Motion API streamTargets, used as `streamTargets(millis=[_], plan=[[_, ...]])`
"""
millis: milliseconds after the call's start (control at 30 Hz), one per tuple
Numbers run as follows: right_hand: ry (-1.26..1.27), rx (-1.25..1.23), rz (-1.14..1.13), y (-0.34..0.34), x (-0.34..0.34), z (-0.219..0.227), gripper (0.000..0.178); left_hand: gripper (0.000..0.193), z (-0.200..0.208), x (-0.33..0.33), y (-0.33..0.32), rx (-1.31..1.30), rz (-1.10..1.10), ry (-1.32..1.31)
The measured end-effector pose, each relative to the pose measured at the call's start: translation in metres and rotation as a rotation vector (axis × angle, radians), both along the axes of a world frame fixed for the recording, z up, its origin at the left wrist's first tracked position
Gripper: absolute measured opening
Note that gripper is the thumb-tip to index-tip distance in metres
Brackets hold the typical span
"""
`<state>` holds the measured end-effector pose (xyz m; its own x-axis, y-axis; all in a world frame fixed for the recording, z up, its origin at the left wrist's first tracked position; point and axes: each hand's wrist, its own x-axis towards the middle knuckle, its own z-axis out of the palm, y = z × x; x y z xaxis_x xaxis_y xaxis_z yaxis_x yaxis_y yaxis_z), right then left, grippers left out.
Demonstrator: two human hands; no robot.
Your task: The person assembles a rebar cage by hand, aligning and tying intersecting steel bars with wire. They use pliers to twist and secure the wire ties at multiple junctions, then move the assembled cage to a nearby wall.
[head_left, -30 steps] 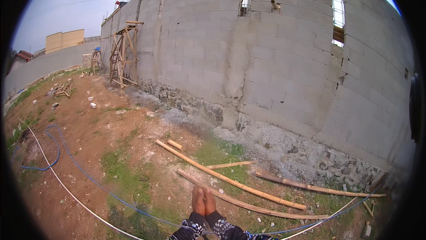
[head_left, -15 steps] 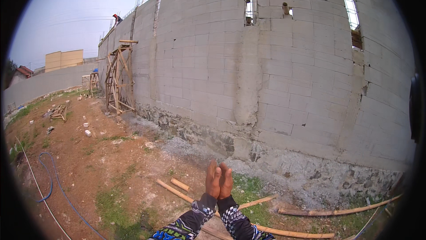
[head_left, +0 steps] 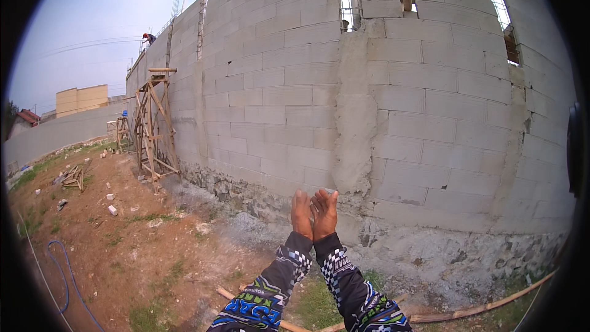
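My left hand (head_left: 302,215) and my right hand (head_left: 324,214) are raised side by side in front of the block wall (head_left: 276,105), wrists close together. The left hand's fingers point up, stretched out. On the right hand the fingers are slightly bent and the thumb stands apart. I see nothing clearly held in either; a small pale grey patch by the right fingertips is too small to name. Both forearms wear dark patterned sleeves. Behind the hands are the wall's rough stone footing and a rough concrete column (head_left: 355,117).
Bamboo poles (head_left: 479,312) lie on the ground below and to the right. A wooden scaffold (head_left: 153,126) stands against the wall at left. A blue hose (head_left: 64,277) crosses the dirt. A person (head_left: 149,38) is atop the far wall; steel rebar (head_left: 204,9) rises above it.
My hands have moved up and farther out, showing more of the forearms. The palms, facing each other before, have turned and the right thumb has spread. The view has tilted and shifted slightly.
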<state>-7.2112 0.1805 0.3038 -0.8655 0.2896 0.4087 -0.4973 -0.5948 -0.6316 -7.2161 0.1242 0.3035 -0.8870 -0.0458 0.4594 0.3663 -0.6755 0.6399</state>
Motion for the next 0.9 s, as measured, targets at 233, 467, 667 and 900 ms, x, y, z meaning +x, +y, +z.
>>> streamTargets(millis=[233, 467, 667, 900], plan=[[0.026, -0.064, -0.015, -0.015, -0.125, 0.040, 0.089, 0.096, 0.044, -0.128, -0.015, 0.024, -0.067, -0.003], [0.001, -0.102, -0.020, -0.019, -0.214, 0.057, 0.093, 0.099, 0.055, -0.228, -0.018, 0.057, -0.074, 0.029], [0.044, -0.117, 0.022, -0.013, -0.289, 0.081, 0.097, 0.100, 0.086, -0.290, -0.016, 0.042, 0.036, 0.015], [0.201, -0.176, 0.173, -0.029, -0.374, 0.179, 0.103, 0.110, 0.188, -0.363, -0.035, 0.156, 0.361, 0.192]])
